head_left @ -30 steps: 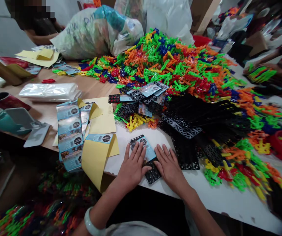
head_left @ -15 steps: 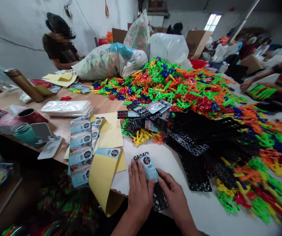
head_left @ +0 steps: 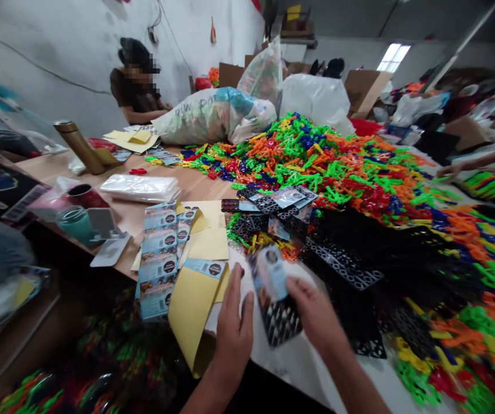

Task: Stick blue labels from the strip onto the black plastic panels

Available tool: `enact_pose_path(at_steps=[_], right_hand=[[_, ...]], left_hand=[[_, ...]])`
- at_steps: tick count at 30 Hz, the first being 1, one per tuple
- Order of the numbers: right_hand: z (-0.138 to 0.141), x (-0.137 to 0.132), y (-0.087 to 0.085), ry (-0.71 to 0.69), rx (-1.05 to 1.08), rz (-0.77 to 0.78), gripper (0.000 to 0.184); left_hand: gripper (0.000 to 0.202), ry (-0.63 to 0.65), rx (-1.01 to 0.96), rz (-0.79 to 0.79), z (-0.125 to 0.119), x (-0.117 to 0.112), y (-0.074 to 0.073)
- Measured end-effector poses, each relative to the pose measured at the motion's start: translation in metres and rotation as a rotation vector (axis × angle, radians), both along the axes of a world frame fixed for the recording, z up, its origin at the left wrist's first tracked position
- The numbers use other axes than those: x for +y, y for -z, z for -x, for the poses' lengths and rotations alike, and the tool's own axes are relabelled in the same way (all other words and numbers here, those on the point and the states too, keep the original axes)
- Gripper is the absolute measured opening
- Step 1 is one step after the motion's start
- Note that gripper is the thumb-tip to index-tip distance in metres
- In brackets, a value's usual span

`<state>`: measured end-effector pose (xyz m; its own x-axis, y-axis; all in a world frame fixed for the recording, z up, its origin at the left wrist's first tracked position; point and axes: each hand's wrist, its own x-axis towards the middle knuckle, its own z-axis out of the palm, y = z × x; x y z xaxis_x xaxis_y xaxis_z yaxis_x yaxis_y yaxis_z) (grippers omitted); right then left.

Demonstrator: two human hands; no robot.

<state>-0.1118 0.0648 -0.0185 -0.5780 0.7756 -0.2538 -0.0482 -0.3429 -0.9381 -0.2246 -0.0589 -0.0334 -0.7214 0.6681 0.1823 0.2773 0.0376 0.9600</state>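
the right hand (head_left: 318,313) has its grip clasped on the right edge of a black perforated plastic panel (head_left: 278,323) with a blue printed label (head_left: 276,279), over the near white-topped bench (head_left: 311,359). the left hand (head_left: 234,325), grip released, is just left of it. multicoloured plastic pieces (head_left: 311,155) lie heaped far off.

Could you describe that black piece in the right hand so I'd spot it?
Find the heap of bright plastic pieces, then look below it, nearer the viewer. The right hand grips a black perforated plate with a blue label. Similar plates lie by the heap; this one is in hand.
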Motion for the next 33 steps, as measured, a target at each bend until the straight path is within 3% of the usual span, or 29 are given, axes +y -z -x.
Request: enact_pose_path(at_steps=[3, 5, 9, 12, 16, 20, 23, 28, 30, 33], right_hand=[[0.026, 0.055, -0.027, 0.175, 0.169, -0.159, 0.047], [0.036, 0.08, -0.033, 0.262, 0.114, -0.389, 0.053], [0.017, 0.094, -0.021, 0.371, -0.544, -1.098, 0.057], [-0.013, 0.099, -0.007, 0.42, -1.009, -1.389, 0.058], [-0.045, 0.124, -0.001, 0.419, -1.322, -1.389, 0.063], [-0.058, 0.14, -0.013, 0.344, -1.356, -1.443, 0.043], [-0.065, 0.123, -0.043, 0.425, -1.235, -1.537, 0.037], [-0.074, 0.056, -0.103, 0.788, -0.823, -1.656, 0.038], [-0.072, 0.041, -0.105, 0.653, -0.752, -1.516, 0.038], [-0.062, 0.047, -0.073, 0.109, -0.654, -1.315, 0.033]], left_hand=[[0.045, -0.301, 0.281, 0.055, 0.038, -0.01, 0.003], [0.052, -0.447, 0.389, 0.211, 0.066, -0.024, 0.008], [0.067, -0.458, 0.378, 0.642, 0.102, -0.047, 0.02], [0.067, -0.384, 0.38, 0.776, 0.109, -0.05, 0.025], [0.062, -0.293, 0.328, 0.774, 0.11, -0.04, 0.022], [0.055, -0.196, 0.033, 0.605, 0.104, -0.034, 0.018], [0.05, -0.107, -0.244, 0.409, 0.094, -0.037, 0.013], [0.05, 0.008, -0.598, 0.174, 0.075, -0.037, -0.002], [0.05, 0.017, -0.663, 0.152, 0.07, -0.035, -0.007], [0.044, 0.026, -0.599, 0.155, 0.066, -0.032, -0.012]])
